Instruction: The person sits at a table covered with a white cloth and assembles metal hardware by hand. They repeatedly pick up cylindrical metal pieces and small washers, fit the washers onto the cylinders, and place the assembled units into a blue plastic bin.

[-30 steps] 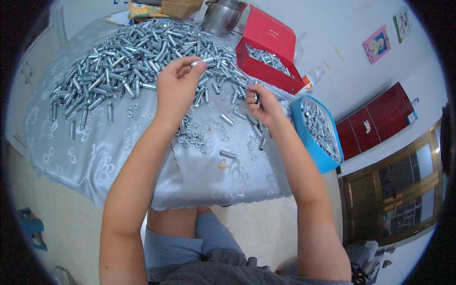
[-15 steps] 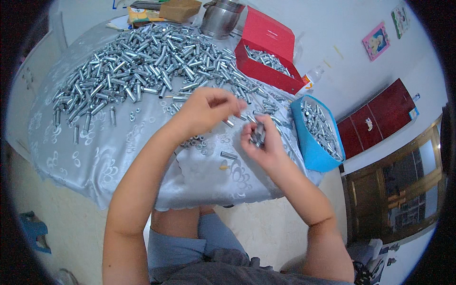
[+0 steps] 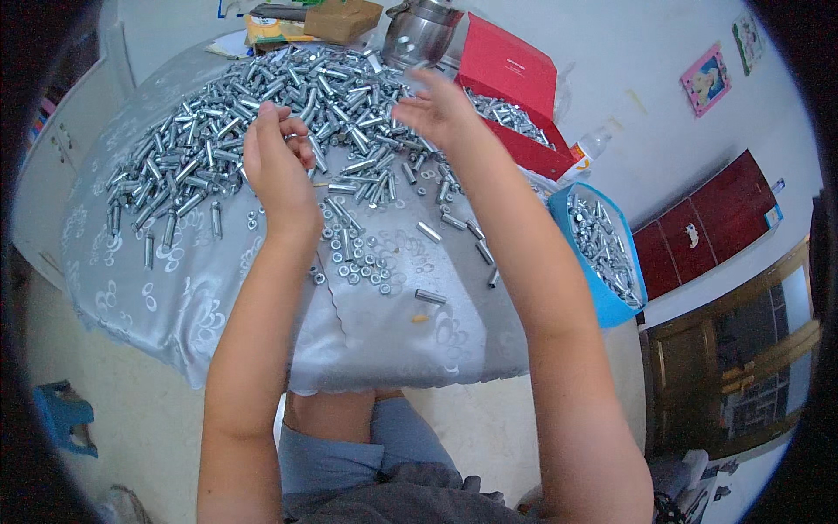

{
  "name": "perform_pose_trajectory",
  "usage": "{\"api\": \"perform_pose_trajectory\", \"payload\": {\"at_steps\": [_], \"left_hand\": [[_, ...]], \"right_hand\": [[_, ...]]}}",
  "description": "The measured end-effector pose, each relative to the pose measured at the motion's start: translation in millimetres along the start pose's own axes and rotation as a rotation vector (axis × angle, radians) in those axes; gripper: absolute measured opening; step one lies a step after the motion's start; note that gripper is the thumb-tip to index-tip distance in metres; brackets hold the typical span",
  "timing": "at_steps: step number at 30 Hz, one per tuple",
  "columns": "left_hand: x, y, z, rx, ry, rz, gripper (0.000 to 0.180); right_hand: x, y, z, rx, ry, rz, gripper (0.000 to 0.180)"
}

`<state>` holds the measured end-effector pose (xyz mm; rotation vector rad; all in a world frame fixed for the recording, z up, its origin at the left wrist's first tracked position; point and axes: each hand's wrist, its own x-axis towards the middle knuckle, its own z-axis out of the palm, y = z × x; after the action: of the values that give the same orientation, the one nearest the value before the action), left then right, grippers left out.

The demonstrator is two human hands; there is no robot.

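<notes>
A big heap of silvery expansion bolts (image 3: 209,144) covers the far part of the table. Over its middle is my left hand (image 3: 284,162), fingers loosely bent and apart; no bolt shows in it, though the palm is partly hidden. My right hand (image 3: 441,109) reaches to the heap's far right edge, beside the red box. Its fingers are spread, with nothing visible in them. Loose hex nuts (image 3: 353,269) lie in a cluster nearer to me. A single bolt (image 3: 429,297) rests apart, close to a small yellow piece (image 3: 421,319).
The open red box (image 3: 524,157) holds more bolts, as does the blue bin (image 3: 635,278) at the table's right edge. A steel kettle (image 3: 419,35), a cardboard box (image 3: 342,19) and a bottle (image 3: 594,144) stand behind. A grey patterned cloth (image 3: 157,297) covers the table.
My right hand has moved forward to the heap's edge and opened; the metal pieces it held no longer show in it. My left hand has moved left and forward over the heap.
</notes>
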<state>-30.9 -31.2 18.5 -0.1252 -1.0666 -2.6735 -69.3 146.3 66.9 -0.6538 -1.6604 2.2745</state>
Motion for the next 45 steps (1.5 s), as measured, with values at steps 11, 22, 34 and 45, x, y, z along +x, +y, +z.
{"api": "perform_pose_trajectory", "payload": {"at_steps": [11, 22, 34, 45], "left_hand": [[-2, 5, 0, -0.063, 0.004, 0.056, 0.022], [0, 7, 1, -0.070, 0.050, 0.030, 0.018], [7, 15, -5, -0.101, 0.097, 0.118, 0.018], [5, 16, -3, -0.115, 0.100, 0.152, 0.017]], "right_hand": [[-2, 87, -22, -1.556, -0.412, -0.861, 0.015], [-28, 78, -34, -2.015, -0.373, -1.000, 0.015], [-6, 8, 8, -0.630, -0.318, -0.338, 0.037], [-1, 106, 29, -1.381, -0.643, -1.261, 0.031]]}}
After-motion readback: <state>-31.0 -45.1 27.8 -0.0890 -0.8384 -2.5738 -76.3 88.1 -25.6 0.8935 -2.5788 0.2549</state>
